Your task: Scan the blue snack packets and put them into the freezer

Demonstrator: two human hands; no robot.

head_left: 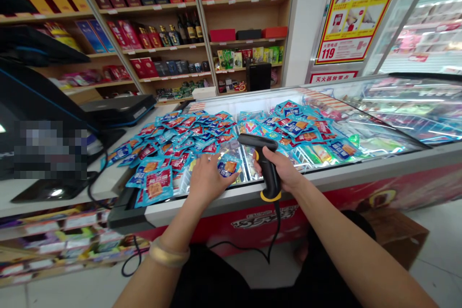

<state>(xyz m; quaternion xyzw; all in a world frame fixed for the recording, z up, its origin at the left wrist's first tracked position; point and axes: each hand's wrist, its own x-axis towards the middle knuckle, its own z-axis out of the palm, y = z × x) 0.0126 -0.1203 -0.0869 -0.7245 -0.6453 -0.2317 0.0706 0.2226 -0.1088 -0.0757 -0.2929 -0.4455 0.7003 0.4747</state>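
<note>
My right hand (pixel 279 168) is wrapped round the handle of a black barcode scanner (pixel 269 168) with yellow trim, its head pointing left and its cord hanging down. My left hand (pixel 209 178) has thumb and fingers apart over the freezer glass, at the edge of a blue snack packet (pixel 228 166); whether the fingertips press on it is hard to see. To the left of that hand spreads a heap of blue and red snack packets (pixel 180 134). Beyond the scanner, to the right, sits a second pile of packets (pixel 296 125).
A chest freezer (pixel 325 180) with a glass top runs across in front of me. On the left counter stand a monitor (pixel 43 82) and a black device (pixel 119 106). Shelves (pixel 159 7) of boxes and bottles line the back. A cardboard box (pixel 400 236) lies on the floor.
</note>
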